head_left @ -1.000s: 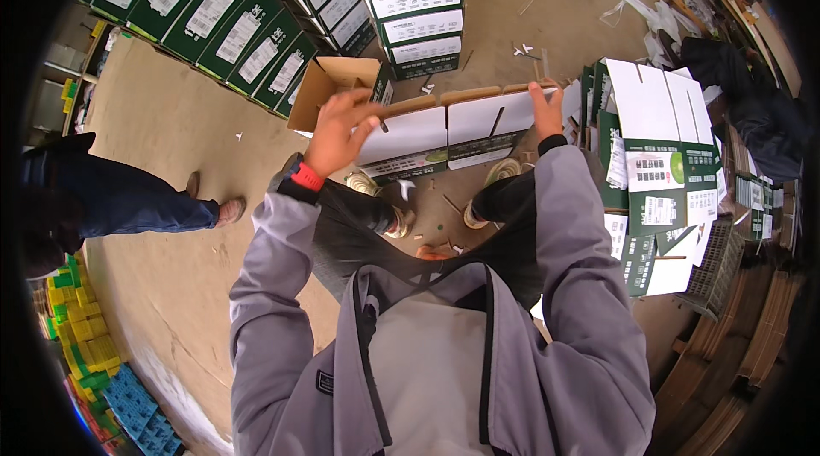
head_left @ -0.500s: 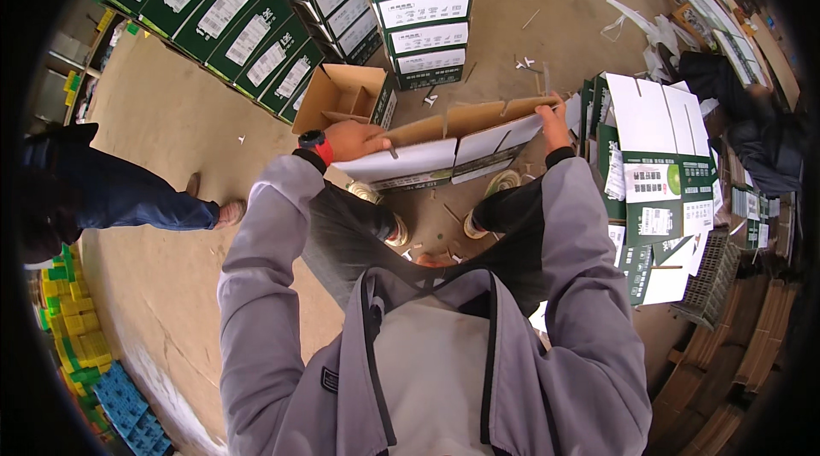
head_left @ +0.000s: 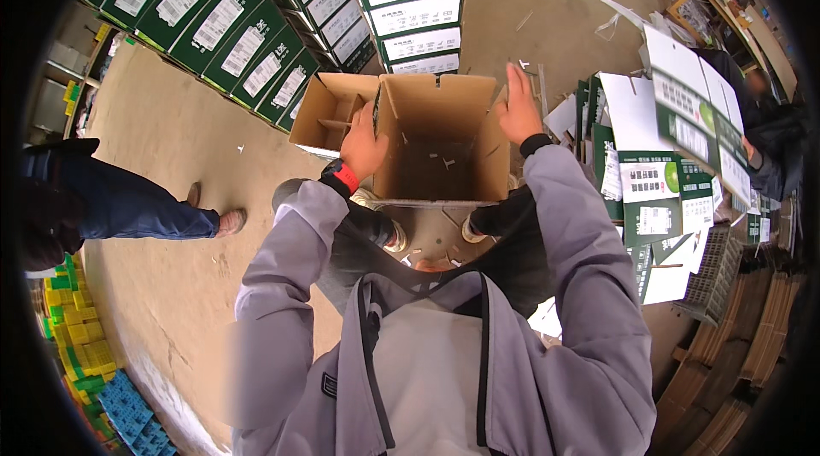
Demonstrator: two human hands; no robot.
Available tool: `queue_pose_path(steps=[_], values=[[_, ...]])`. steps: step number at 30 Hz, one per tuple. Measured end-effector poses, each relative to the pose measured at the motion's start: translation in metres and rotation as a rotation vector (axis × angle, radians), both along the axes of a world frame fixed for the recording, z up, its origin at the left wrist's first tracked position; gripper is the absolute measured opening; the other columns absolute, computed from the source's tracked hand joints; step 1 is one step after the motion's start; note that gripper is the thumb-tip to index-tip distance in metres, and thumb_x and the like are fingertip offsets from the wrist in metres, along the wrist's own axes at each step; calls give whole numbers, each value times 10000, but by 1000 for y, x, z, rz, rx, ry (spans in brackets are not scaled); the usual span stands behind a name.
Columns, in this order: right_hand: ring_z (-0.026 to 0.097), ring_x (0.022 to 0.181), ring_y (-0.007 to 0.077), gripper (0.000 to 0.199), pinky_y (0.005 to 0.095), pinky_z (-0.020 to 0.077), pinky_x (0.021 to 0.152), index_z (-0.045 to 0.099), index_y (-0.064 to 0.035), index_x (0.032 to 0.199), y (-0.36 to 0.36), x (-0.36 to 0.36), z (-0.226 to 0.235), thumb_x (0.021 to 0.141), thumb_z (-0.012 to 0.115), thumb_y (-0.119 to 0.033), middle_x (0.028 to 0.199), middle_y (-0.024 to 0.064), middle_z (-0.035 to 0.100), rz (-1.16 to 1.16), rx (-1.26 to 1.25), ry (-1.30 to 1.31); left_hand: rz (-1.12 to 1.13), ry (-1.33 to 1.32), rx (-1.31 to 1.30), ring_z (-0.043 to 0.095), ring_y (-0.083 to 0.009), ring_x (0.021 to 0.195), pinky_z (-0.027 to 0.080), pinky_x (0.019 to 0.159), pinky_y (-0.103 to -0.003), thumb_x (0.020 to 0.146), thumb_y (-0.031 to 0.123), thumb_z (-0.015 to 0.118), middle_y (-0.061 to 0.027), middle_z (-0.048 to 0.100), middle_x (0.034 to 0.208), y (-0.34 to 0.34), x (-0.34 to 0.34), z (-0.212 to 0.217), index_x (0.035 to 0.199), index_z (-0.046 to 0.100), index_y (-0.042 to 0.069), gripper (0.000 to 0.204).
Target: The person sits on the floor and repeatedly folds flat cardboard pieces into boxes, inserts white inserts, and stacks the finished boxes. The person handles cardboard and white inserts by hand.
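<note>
Between my knees stands a cardboard box sleeve [head_left: 438,110], spread into a square with brown inner walls. Through it I see the floor and a few scraps, so its bottom is unclosed. My left hand [head_left: 364,147] lies flat along its left wall, fingers stretched out, a red and black watch on the wrist. Against the right wall rests my right hand [head_left: 518,110], also flat with straight fingers. Just left of the sleeve is a smaller open carton [head_left: 318,110] with cardboard dividers inside.
Green and white cartons [head_left: 218,25] are stacked ahead, with another white-fronted stack [head_left: 410,8] beside them. Flat carton sheets [head_left: 649,174] pile up at right, where another person holds a carton sheet [head_left: 696,106]. Someone's leg [head_left: 137,200] is at left. A grey crate [head_left: 713,272] stands at right.
The flattened carton between my hands has been opened into a square and lowered upright. My hands have gone from gripping its edges to lying flat on its sides. The other person's sheet has risen.
</note>
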State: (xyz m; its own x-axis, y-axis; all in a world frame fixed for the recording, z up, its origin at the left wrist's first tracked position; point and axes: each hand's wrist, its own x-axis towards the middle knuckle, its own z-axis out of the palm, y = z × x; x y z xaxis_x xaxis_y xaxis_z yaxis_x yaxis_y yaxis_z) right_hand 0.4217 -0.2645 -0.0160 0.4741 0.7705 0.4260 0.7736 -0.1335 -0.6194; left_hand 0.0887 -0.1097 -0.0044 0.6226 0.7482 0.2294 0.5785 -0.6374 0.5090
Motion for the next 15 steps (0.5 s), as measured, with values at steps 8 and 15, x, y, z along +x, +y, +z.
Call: queue_pose_path(steps=[8, 15], values=[[650, 1273, 302, 464, 631, 192, 1317, 794, -76, 813, -48, -27, 74, 1063, 585, -405, 880, 44, 761, 861, -422, -627, -917, 384, 217, 475, -307, 1514, 176, 1347, -562, 1036, 316, 567, -75, 736, 1363, 20, -4, 73, 1022, 831, 82, 353], [700, 695, 356, 668, 505, 496, 959, 777, -65, 683, -15, -20, 63, 1046, 480, -540, 707, 132, 738, 820, -670, -817, -1148, 338, 349, 661, -339, 720, 424, 1111, -486, 1060, 520, 512, -115, 681, 624, 37, 23, 56, 619, 739, 60, 677]])
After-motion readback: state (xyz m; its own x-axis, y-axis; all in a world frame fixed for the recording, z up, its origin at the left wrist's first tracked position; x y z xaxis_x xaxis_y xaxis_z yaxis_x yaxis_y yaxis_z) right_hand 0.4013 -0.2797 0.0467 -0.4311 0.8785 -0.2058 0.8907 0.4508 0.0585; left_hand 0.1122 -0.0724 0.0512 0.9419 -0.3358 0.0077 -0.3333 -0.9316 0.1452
